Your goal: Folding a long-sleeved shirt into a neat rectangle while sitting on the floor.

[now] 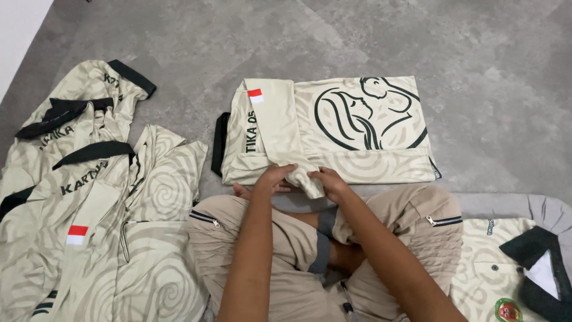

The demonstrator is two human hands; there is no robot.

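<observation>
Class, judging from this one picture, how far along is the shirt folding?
Done: one folded shirt lies at lower right. In hand: left hand and right hand pinch the near edge of the half-folded shirt on the floor. Left: a loose pile of shirts.

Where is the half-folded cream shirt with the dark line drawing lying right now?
In the head view the half-folded shirt lies on the grey floor, centre, just beyond the person's knees; both hands, left and right, grip its near edge.
</observation>
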